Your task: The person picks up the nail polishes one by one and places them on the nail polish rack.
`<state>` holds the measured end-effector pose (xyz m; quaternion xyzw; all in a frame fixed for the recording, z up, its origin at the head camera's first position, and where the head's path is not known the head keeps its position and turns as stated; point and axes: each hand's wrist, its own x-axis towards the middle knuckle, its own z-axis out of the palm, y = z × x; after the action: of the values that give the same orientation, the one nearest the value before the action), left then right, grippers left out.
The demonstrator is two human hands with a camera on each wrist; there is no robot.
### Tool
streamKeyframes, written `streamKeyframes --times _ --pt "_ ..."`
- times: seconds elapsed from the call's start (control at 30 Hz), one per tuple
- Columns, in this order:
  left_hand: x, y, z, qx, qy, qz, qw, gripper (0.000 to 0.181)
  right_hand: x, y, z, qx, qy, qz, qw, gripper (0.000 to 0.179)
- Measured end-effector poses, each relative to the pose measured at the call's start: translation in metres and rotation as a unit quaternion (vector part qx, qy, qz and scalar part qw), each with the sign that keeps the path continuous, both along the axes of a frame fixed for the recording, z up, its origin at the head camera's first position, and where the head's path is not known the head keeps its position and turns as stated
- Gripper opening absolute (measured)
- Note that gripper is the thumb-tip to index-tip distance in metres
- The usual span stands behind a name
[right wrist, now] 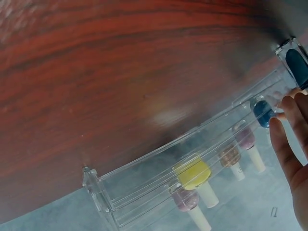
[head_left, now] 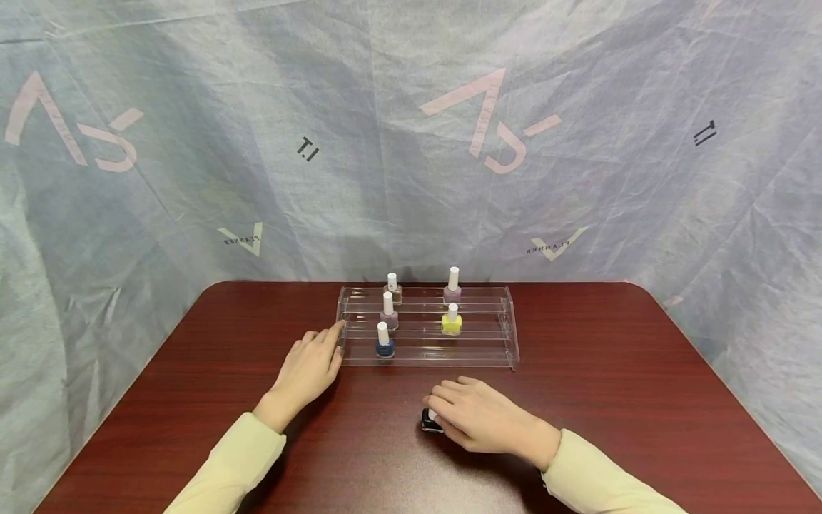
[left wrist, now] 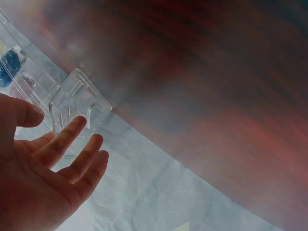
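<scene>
A clear stepped display rack [head_left: 475,353] stands on the table with several nail polish bottles on its tiers. My left hand [head_left: 310,364] touches the rack's left end with fingers extended; the left wrist view shows the palm beside the clear side panel [left wrist: 91,108]. In front of the rack, my right hand [head_left: 480,418] pinches a dark nail polish bottle [head_left: 429,422] by its cap, low over the table. That bottle's dark blue-green glass [right wrist: 297,66] shows at the right edge of the right wrist view; whether its base touches the table I cannot tell.
On the rack are a blue bottle [head_left: 384,348] at the lower front, a mauve bottle [head_left: 389,319] and a yellow bottle [head_left: 452,325] mid-level, and a brownish bottle [head_left: 394,293] and another mauve bottle [head_left: 452,294] at the top. A grey cloth [head_left: 398,193] hangs behind the table [head_left: 591,371].
</scene>
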<state>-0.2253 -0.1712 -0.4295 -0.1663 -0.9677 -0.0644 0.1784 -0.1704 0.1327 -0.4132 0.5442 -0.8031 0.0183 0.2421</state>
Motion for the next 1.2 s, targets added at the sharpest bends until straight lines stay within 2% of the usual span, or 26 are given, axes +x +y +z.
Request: streamKeyframes --times 0.3,0.53,0.77,1.2 --pt "0.0010 0.0012 0.0015 0.003 -0.005 0.003 1.0000 0.048 0.0010 -0.0003 -0.0005 -0.008 -0.007 -0.001 0.9999 0.018" --pt "0.0008 0.0003 -0.0005 0.004 0.004 0.000 1.0000 0.047 0.0001 -0.0021 -0.0021 -0.007 -0.023 -0.010 0.9997 0.012" --pt "0.0011 0.0003 -0.0007 0.004 0.009 -0.002 0.9999 0.047 -0.0010 -0.0028 0.0000 -0.010 -0.009 0.003 0.9999 0.009" --pt "0.0010 0.0005 0.0001 0.003 0.005 -0.001 1.0000 0.047 -0.0068 0.0032 0.0074 -0.009 -0.013 -0.013 0.9998 0.013"
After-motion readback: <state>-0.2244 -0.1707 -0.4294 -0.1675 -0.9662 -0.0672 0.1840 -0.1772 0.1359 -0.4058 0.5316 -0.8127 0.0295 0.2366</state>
